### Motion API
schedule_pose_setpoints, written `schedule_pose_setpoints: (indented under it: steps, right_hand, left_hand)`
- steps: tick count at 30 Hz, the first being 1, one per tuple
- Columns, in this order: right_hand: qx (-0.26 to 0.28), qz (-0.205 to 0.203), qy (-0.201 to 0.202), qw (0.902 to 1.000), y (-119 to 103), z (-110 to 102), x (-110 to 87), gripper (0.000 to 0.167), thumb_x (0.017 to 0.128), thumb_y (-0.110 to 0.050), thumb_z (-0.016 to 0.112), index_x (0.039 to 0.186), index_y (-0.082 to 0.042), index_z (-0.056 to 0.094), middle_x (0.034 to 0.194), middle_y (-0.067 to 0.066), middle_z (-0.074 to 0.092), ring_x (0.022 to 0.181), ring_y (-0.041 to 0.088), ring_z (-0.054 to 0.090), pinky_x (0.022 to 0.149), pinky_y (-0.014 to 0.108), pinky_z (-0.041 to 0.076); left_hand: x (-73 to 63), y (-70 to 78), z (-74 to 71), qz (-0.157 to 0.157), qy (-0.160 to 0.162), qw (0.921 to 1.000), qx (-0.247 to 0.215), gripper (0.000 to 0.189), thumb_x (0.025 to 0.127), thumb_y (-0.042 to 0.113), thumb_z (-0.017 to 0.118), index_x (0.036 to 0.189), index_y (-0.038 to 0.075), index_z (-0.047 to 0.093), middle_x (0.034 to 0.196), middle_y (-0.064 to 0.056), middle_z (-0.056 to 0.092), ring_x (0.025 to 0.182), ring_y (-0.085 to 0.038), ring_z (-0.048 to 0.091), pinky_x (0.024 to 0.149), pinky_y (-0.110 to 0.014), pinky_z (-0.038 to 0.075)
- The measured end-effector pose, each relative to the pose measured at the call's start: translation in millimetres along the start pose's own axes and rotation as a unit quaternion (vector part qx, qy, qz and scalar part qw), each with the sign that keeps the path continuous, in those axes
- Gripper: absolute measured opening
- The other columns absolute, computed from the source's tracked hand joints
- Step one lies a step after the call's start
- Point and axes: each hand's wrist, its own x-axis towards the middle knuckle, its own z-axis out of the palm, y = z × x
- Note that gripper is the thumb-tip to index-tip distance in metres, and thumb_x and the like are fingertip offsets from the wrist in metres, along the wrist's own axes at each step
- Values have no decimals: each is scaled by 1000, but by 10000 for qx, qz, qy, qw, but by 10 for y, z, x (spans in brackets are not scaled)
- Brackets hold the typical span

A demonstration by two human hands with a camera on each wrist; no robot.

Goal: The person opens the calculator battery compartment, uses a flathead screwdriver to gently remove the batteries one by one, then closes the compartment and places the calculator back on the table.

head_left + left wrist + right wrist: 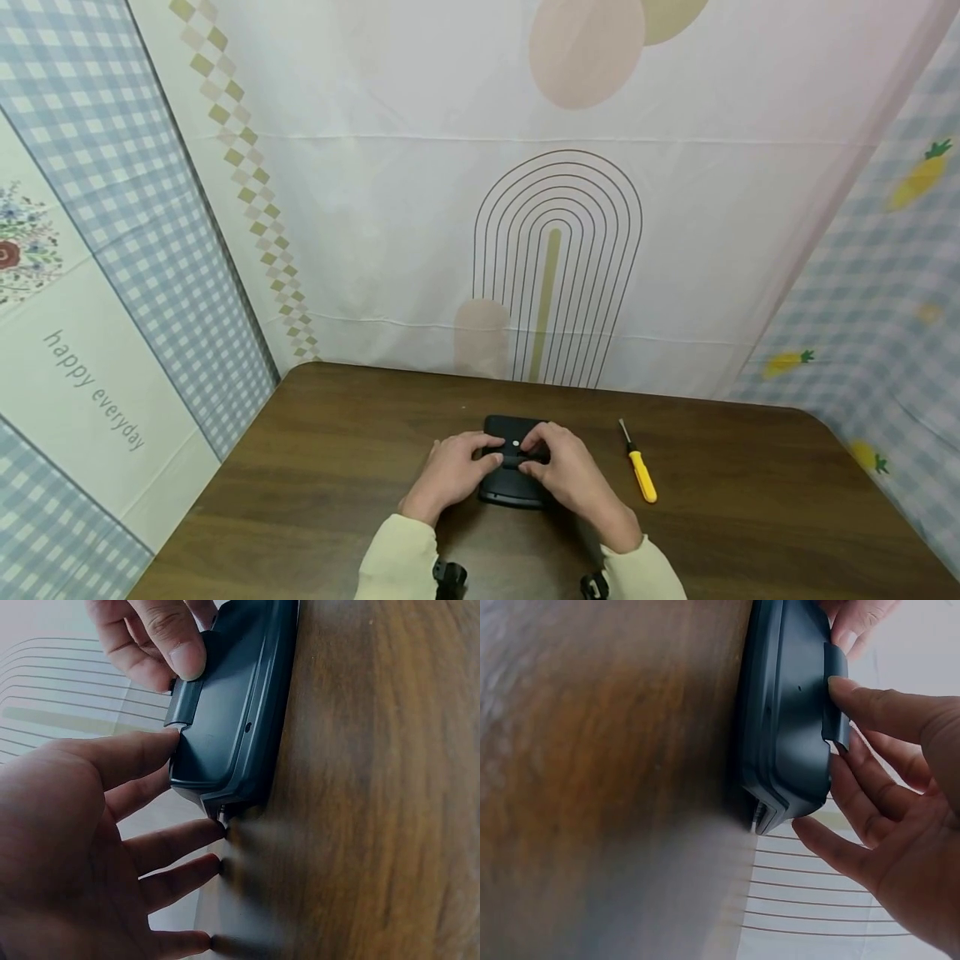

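Observation:
A flat black device (513, 492) with rounded corners lies on the table, a small pale round spot on its upper part. Across its middle runs a raised black strip (832, 705). My right hand (572, 471) pinches this strip, thumb on the near face and fingers behind. From the other side, my left hand (453, 468) touches the strip's end with its thumb (142, 756); its index finger reaches over the device. The other left fingers extend straight beside the device's edge, tips at the tabletop. What lies under the right fingers is hidden.
A screwdriver (642, 477) with a yellow handle lies to the right of the device, its tip pointing away. The brown wooden table (315, 467) ends at a patterned cloth backdrop (390, 250). Checked cloths hang at both sides.

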Motion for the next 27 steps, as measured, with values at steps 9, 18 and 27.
schedule_pose_setpoints:
  steps: [9,18,27]
  right_hand:
    - [237,-182,-46,9995,14,-24,-28,19,89,3,84,100,-8,72,96,0,65,87,16,65,79,37,60]
    - [255,48,126,9996,-11,-12,-9,14,96,0,77,94,-13,74,93,-5,64,82,12,60,81,39,57]
    - [306,259,297,9988,-13,-113,-18,14,95,2,77,95,-12,74,94,-3,66,85,15,60,83,43,57]
  left_hand:
    - [0,-5,4,-12,3,10000,-2,32,104,25,69,133,12,76,142,-16,66,139,-43,54,114,-83,14]
    - [5,0,1,-49,3,10000,34,33,103,27,70,133,15,76,142,-15,66,139,-42,54,114,-83,14]
    - [1,-1,18,-58,61,9999,79,32,103,29,70,131,17,77,141,-15,66,139,-41,54,114,-82,16]
